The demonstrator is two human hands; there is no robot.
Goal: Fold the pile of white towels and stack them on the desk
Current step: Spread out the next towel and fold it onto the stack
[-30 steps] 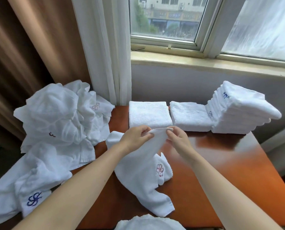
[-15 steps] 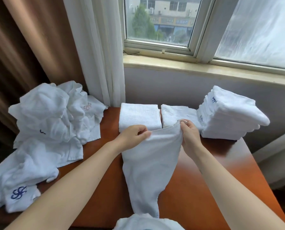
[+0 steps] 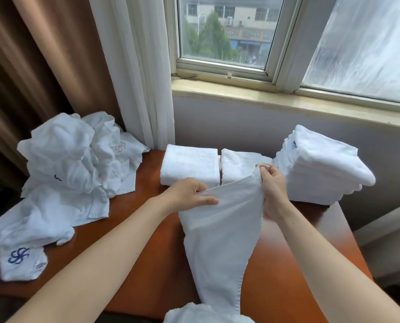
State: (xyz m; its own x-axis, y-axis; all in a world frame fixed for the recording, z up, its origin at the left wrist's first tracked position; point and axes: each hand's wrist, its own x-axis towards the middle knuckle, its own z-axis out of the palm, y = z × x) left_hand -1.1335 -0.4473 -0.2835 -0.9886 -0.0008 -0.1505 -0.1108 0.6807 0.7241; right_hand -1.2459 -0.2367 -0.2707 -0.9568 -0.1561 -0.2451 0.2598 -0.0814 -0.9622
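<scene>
Far left of the folded stack (image 3: pixel 322 169), the crumpled pile (image 3: pixel 73 164) sprawls on the tabletop (image 3: pixel 147 229). Nearer it, left hand (image 3: pixel 189 195) and right hand (image 3: pixel 272 190) each pinch the top edge of the hanging towel (image 3: pixel 220 229), which looks soft, light and limp, so it is probably best held by its corners.

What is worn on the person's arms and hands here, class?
Nothing that shows. The left forearm and right forearm are bare, with no sleeves or cuffs. The left hand and right hand have no gloves, and no watch, bracelet or ring is visible.
</scene>
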